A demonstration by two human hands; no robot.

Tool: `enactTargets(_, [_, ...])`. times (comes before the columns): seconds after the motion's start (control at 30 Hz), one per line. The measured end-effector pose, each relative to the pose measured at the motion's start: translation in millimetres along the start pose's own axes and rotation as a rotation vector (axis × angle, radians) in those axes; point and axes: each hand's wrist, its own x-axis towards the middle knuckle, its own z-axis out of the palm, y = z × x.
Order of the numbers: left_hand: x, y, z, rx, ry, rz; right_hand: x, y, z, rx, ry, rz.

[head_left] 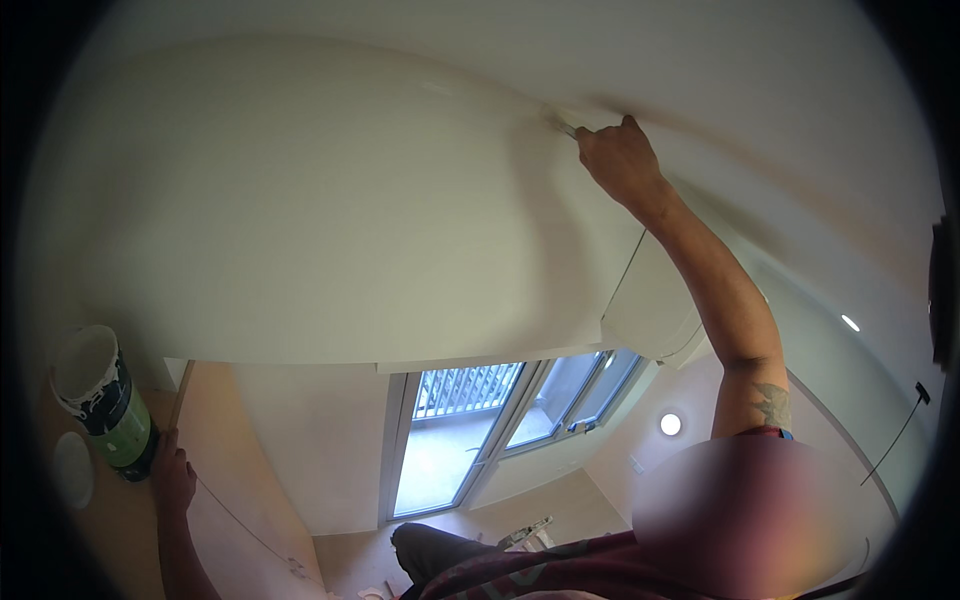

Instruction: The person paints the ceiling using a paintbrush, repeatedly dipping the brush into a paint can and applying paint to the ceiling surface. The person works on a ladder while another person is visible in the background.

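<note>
High on the pale wall (350, 200), my right hand (622, 160) is closed round the handle of a paintbrush (562, 127). Its bristles touch the line where wall and ceiling (760, 90) meet. Low at the left, my left hand (174, 472) is curled at a brown wooden edge (182, 398); some of its fingers are hidden. Just beside that hand stands a dark paint bucket (128, 432) with a green band. White paint is smeared on its rim and inside wall. A round white lid (73, 470) lies by the bucket.
Below the wall is a glazed door (440, 440) with windows (555, 405) and a railing outside. A thin cable (625, 270) hangs near my right forearm. Round lights (670, 425) glow at the right. Far below, several items (525, 535) sit near the floor by my leg (435, 550).
</note>
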Motion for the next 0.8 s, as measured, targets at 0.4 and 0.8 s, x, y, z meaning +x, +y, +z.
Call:
enactTargets(0.4, [-2,-8,22,-0.005,0.039,-0.013,-9,12,9,-0.115,-0.083,0.002])
enactTargets(0.8, [-4,-16,33,-0.013,0.087,-0.021,103,-100,-126,0.166,0.373,-0.362])
